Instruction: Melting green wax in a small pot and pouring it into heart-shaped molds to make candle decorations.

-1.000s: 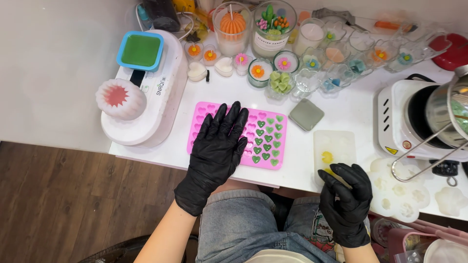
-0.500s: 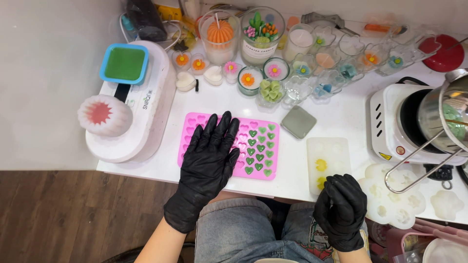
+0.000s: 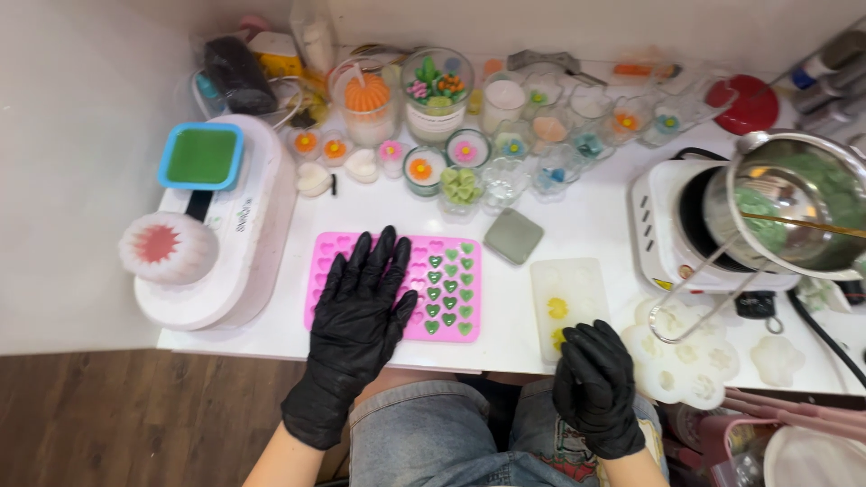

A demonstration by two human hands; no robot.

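We found a white worktop (image 3: 577, 225) carrying the whole set-up, seen from the head camera. At its left end stood a large white machine (image 3: 244, 243) with a green pad in a blue frame (image 3: 200, 156) on top and a white and red flower-shaped piece (image 3: 168, 250) at its front. At the right end a white hotplate (image 3: 672, 234) bore a steel pot (image 3: 794, 203) holding green melt. Along the back we noted a crowd of glass jars and small flower candles (image 3: 433, 95). A white flower mould (image 3: 690, 356) lay near the front right edge.

At the front centre lay the pink heart mould (image 3: 442, 280), its right-hand columns filled green. The left hand (image 3: 365, 302), in a black glove, rested flat on the mould's left half, fingers spread. Just right of the mould we recorded a clear mould (image 3: 566, 302) with two yellow fillings. The right hand (image 3: 591, 379), also gloved in black, sat at that mould's near edge with fingers curled; we could not tell whether it pinched anything. A small grey-green square (image 3: 513, 236) lay between the two moulds, nearer the jars.
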